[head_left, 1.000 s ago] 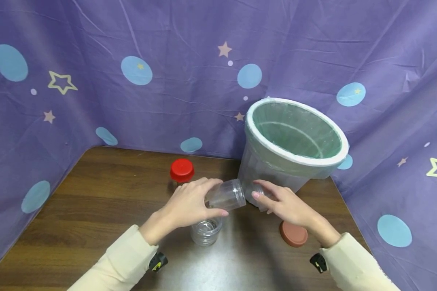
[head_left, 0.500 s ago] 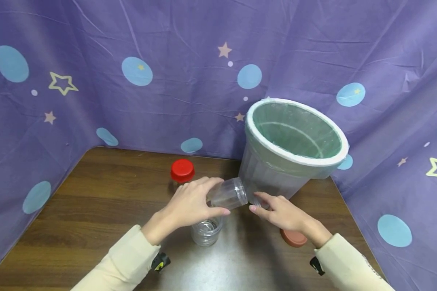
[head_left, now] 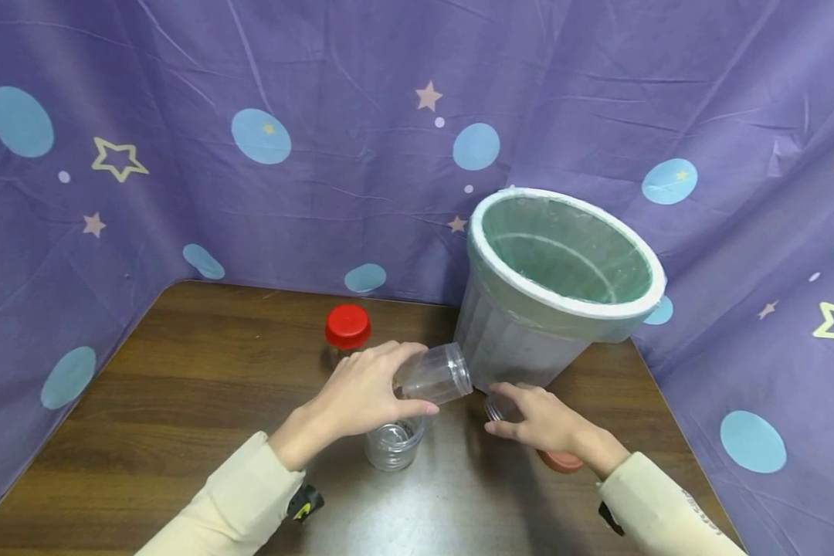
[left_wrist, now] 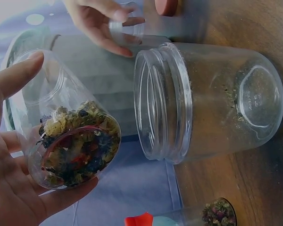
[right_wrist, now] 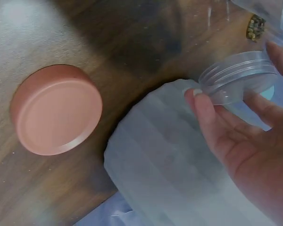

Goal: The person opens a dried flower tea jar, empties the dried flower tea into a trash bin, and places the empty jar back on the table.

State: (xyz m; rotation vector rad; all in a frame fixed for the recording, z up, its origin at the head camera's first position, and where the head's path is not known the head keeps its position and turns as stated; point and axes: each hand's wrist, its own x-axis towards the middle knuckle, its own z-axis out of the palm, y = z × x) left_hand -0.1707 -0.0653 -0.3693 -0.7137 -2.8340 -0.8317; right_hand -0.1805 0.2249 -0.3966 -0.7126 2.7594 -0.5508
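My left hand [head_left: 357, 390] grips a clear plastic jar [head_left: 434, 374] tipped on its side, mouth toward the right. Dried flower tea [left_wrist: 80, 150] in mixed colours lies in its bottom, best seen in the left wrist view. Beneath it a second clear jar [left_wrist: 212, 103] stands without a lid on the table, with a few crumbs inside. My right hand [head_left: 549, 421] pinches a clear ring-shaped piece with screw threads [right_wrist: 238, 73] between thumb and fingers, apart from the tipped jar's mouth. Near that hand a pinkish-brown round lid [right_wrist: 59, 110] lies on the table.
A tall pale bin [head_left: 514, 340] with a green liner stands at the back right, close beyond both hands. Behind the left hand is a jar with a red lid [head_left: 348, 326], holding dried flowers. A purple patterned curtain [head_left: 361, 154] surrounds the wooden table [head_left: 201, 371].
My right hand has drawn down and toward me with the clear threaded piece, away from the jar's mouth, and turned it. The left hand and its tipped jar stay nearly still.
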